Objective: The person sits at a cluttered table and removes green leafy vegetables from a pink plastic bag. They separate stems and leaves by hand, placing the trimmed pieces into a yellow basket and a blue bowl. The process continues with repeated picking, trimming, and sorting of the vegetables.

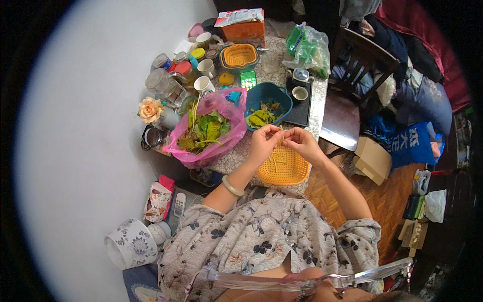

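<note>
Both hands meet above a yellow plastic colander basket near the table's front edge. A thin green plant stem is pinched between the fingertips of my left hand and my right hand; the fingers partly cover it. A few short stem pieces lie in the basket. Just beyond my hands, a dark blue plastic basin holds green and yellowed leaves. To the left of my hands, a pink plastic bag lies open with leafy stems inside.
Jars, a glass pitcher and white mugs crowd the table's left side by the wall. A lit phone lies behind the basin. At right are a black tray with a teapot and cup, and a wooden chair.
</note>
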`<state>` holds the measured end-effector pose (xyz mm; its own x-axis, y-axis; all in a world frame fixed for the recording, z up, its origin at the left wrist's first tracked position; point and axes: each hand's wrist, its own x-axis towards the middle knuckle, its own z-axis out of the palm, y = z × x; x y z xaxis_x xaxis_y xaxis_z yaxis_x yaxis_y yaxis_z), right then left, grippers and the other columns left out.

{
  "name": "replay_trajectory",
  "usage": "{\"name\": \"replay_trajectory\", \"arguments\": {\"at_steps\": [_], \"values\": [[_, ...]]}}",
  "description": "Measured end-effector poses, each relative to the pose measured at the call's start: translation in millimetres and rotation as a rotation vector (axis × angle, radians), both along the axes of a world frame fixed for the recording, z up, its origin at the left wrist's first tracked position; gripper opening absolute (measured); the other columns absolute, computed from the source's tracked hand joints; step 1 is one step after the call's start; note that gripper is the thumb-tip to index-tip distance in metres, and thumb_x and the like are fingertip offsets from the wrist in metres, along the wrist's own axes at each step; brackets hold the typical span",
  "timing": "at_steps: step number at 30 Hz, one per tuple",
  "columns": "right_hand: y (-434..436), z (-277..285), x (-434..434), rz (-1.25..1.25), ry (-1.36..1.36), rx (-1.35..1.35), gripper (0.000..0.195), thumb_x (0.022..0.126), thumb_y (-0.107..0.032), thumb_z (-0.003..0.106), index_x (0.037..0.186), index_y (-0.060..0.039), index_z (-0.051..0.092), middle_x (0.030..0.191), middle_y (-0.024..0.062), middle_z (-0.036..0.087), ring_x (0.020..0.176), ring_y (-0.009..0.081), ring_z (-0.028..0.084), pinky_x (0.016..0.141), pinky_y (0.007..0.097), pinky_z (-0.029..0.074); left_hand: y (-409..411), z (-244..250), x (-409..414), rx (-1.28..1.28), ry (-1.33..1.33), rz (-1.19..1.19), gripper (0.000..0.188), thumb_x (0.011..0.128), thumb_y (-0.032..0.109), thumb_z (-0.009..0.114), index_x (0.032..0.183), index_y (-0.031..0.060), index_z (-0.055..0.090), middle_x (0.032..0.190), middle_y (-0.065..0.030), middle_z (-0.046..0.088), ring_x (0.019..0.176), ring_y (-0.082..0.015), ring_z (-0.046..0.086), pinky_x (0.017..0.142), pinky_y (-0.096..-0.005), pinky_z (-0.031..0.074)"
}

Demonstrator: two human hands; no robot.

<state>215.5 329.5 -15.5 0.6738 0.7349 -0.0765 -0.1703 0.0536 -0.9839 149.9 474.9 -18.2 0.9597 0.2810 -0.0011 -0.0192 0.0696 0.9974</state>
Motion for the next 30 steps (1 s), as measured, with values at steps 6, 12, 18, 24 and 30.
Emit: {"name": "replay_trajectory", "arguments": {"at_steps": [6, 12, 18, 24, 30], "values": [[-1.5, -3.3, -2.1, -0.044, -0.160, -0.127, 0.010, 0.077, -0.007, 0.060, 0.081, 0.0028, 0.058, 0.071, 0.0018, 0.059, 0.067, 0.0062, 0.054, 0.060, 0.0212, 0.045, -0.7, 9.2, -4.0, -0.268, 0.072, 0.008, 0.014, 0.081, 0.016, 0.058, 0.082, 0.0023, 0.055, 0.058, 0.0021, 0.051, 0.044, -0.0025, 0.043, 0.038, -0.0150, 0.033], [4.7, 13.4, -10.2, -0.096, -0.577, -0.271, 0.011, 0.072, -0.007, 0.060, 0.077, 0.0026, 0.059, 0.068, 0.0100, 0.060, 0.060, 0.0165, 0.058, 0.055, 0.0278, 0.045, 8.8, 6.0, -9.8, -0.274, 0.125, -0.034, 0.013, 0.083, 0.016, 0.056, 0.081, 0.0040, 0.055, 0.058, 0.0031, 0.050, 0.044, -0.0021, 0.042, 0.038, -0.0152, 0.033], [13.9, 25.8, -9.2, -0.023, -0.844, -0.357, 0.008, 0.068, -0.004, 0.060, 0.074, 0.0004, 0.058, 0.068, 0.0117, 0.058, 0.065, 0.0242, 0.058, 0.058, 0.0321, 0.044, 24.6, -3.4, -13.3, -0.051, 0.162, -0.102, 0.014, 0.083, 0.017, 0.056, 0.079, 0.0035, 0.055, 0.058, 0.0031, 0.049, 0.045, -0.0017, 0.042, 0.038, -0.0156, 0.033], [24.4, 26.4, 0.9, 0.030, -1.088, -0.461, 0.006, 0.068, -0.010, 0.059, 0.070, -0.0046, 0.057, 0.069, 0.0062, 0.057, 0.064, 0.0235, 0.056, 0.056, 0.0336, 0.036, 39.4, -17.7, -15.0, 0.143, 0.170, -0.168, 0.013, 0.081, 0.015, 0.057, 0.080, 0.0020, 0.057, 0.061, 0.0023, 0.052, 0.049, -0.0024, 0.046, 0.042, -0.0168, 0.035], [39.5, 22.2, 31.7, -0.049, -0.966, -0.438, 0.005, 0.070, -0.012, 0.059, 0.071, -0.0069, 0.058, 0.070, 0.0058, 0.058, 0.064, 0.0240, 0.056, 0.058, 0.0355, 0.036, 36.0, -37.6, -20.1, 0.420, 0.156, -0.158, 0.016, 0.074, 0.015, 0.063, 0.077, -0.0004, 0.060, 0.066, -0.0074, 0.059, 0.057, -0.0136, 0.055, 0.053, -0.0265, 0.042]]}}
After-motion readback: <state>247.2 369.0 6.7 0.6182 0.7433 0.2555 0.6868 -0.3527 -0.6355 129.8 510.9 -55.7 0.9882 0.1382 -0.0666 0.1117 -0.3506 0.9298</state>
